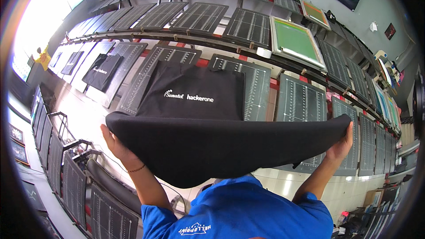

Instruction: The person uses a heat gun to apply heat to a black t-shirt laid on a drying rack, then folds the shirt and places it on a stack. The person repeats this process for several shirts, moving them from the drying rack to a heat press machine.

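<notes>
A wide piece of black cloth (212, 144), possibly a garment, is stretched between my two hands at chest height. Its far edge runs nearly straight, and the rest droops toward me. My left hand (116, 145) grips the cloth's left end, with a thin bracelet at the wrist. At the right end, my right hand (341, 145) has hold of the other corner. Most of the fingers are hidden behind the fabric. Just beyond it, a black printed garment (195, 90) with white lettering lies flat on a dark ruled board (133, 94), its near part covered by the held cloth.
Rows of dark ruled boards (302, 97) stretch across the room on long rails. A framed green screen (297, 42) rests on the row behind. Another black printed garment (102, 71) lies to the left. A black padded seat (110, 186) stands by my left arm.
</notes>
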A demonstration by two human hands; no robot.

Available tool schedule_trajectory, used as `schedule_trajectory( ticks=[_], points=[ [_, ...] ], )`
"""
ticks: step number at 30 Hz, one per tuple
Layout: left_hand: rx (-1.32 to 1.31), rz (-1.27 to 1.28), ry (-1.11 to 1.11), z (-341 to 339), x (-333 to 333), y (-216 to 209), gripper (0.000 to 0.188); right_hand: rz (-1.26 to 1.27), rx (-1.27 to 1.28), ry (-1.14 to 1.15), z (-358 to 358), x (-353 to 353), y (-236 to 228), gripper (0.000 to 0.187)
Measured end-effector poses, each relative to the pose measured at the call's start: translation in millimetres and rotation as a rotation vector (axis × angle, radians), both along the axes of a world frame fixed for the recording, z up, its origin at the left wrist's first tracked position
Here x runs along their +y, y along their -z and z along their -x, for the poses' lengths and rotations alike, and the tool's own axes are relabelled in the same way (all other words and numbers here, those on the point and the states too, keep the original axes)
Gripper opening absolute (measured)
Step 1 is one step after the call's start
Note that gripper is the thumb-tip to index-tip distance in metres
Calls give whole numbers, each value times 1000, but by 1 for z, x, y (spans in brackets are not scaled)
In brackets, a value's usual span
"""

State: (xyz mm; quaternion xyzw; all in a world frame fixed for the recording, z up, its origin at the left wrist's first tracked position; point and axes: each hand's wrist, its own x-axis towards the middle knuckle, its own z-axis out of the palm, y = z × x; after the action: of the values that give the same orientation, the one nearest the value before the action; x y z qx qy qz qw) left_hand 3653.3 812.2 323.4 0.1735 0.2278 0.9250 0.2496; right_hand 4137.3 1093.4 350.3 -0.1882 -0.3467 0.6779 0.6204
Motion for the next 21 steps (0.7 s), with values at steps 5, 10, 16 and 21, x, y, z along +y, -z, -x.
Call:
schedule_trajectory(
  ticks=[5,10,16,21],
  points=[
    [229,77,-368,72,-20,24,39,-105,41,1,39,-1,4,36],
    [-14,569,109,83,-34,70,75,-249,-47,-47,86,15,5,44],
    [-123,765,1150,81,-79,144,49,-214,-142,61,80,10,-11,54],
    [2,1152,1274,121,-76,132,35,-168,-242,241,90,-3,-19,49]
  ],
)
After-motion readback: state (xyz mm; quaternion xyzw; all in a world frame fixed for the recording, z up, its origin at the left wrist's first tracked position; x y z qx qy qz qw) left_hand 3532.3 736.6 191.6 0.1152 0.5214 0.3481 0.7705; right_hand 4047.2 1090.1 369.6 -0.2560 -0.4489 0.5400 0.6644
